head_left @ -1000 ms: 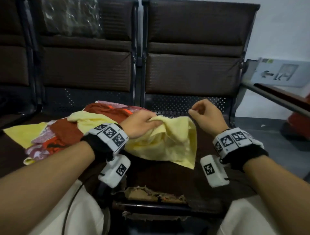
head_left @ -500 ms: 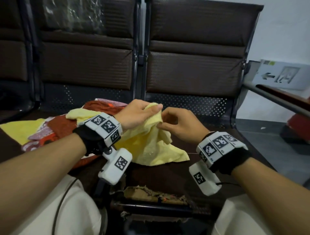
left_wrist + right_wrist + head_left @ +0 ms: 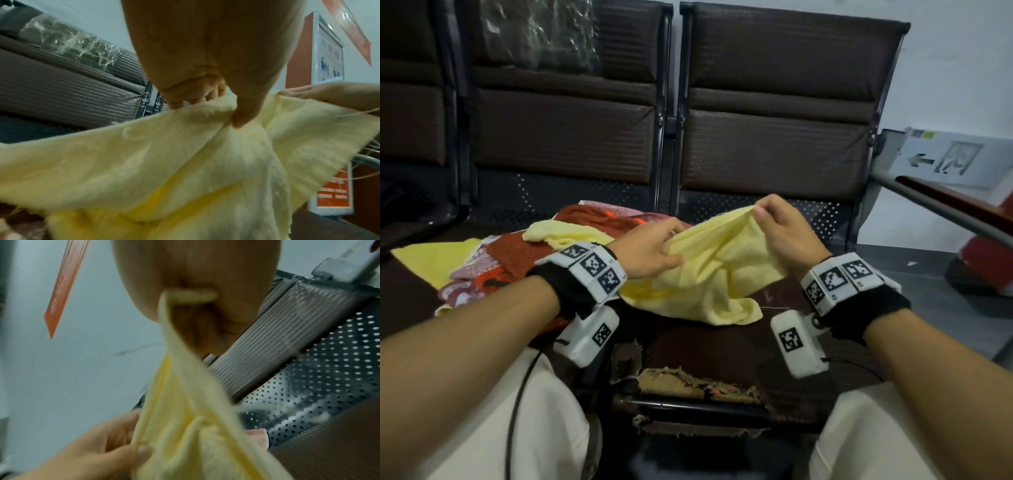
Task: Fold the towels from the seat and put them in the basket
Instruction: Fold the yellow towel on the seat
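Seat edge: nearest the camera, the dark brown seat (image 3: pixel 722 349) has a torn front lip with frayed padding and fabric showing; its surface is a woven, ribbed leatherette.
Pale yellow towel: a soft, fuzzy terry towel (image 3: pixel 709 274), crumpled, held up over the middle of the seat between both hands; its lower corner droops onto the seat surface, a loose thread trailing to the right.
Left hand: the left hand (image 3: pixel 650 250) grips the towel's left part, thumb on the near side and fingers curled behind the cloth, bunching it into creases.
Right hand: the right hand (image 3: pixel 780 233) pinches the towel's top edge between thumb and fingertips, raised a little higher than the left; the edge runs taut between the two hands.
Towel pile: to the left on the seat lies a loose heap (image 3: pixel 493 263) of rust-red, pink-patterned and yellow cloths, one flat yellow piece at its far-left edge.
Chair backs: beyond, two padded brown backrests (image 3: pixel 784 113) with horizontal cushions and black perforated metal panels below; crinkled clear plastic clings to the left one.
Room: pale wall on the right, an arrow sign (image 3: pixel 948 157) leaning against it, a grey armrest bar crossing in front, grey floor below.
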`<state>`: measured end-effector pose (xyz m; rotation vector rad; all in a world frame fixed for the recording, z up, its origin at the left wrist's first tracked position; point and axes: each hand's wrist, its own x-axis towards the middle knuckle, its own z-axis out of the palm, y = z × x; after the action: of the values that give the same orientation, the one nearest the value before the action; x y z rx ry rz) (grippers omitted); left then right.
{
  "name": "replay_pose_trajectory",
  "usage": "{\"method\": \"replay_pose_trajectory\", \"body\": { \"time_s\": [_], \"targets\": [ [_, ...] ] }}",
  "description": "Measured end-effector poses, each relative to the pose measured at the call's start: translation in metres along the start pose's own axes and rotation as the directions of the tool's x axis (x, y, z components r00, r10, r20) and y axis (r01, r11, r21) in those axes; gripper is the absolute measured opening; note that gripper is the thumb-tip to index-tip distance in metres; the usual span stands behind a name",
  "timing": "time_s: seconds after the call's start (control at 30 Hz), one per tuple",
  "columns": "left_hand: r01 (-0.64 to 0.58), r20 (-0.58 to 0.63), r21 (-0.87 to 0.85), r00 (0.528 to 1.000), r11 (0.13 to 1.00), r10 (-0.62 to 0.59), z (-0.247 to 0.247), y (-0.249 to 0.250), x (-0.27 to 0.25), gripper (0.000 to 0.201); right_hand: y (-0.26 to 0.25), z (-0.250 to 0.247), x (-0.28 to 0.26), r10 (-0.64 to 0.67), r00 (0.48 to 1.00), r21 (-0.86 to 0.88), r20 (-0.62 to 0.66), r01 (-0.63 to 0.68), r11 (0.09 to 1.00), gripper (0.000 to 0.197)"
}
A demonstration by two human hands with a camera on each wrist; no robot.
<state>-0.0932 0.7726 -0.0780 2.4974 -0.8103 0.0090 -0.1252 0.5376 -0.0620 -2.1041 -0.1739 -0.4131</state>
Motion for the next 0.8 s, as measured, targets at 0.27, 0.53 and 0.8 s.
{"method": "replay_pose_trajectory", "body": {
  "time_s": [0.27,0.53,0.8],
  "targets": [
    [-0.029,-0.047,-0.016,0.999,0.999,0.028,-0.008,0.007,0.003,0.030,0.002,-0.007,-0.002,-0.081,0.986,-0.056,-0.145,0.073,0.996,0.022],
    [-0.111,-0.072,-0.215,0.993,0.970,0.098,-0.012,0.039,-0.005,0.037,-0.015,0.007,-0.011,0.050,0.999,0.214,-0.015,-0.046,0.976,0.010],
    [-0.145,-0.056,-0.214,0.989,0.966,0.136,-0.015,0.032,-0.008,0.041,-0.026,0.010,-0.020,-0.039,0.940,0.145,0.339,-0.011,0.989,0.013]
  ]
}}
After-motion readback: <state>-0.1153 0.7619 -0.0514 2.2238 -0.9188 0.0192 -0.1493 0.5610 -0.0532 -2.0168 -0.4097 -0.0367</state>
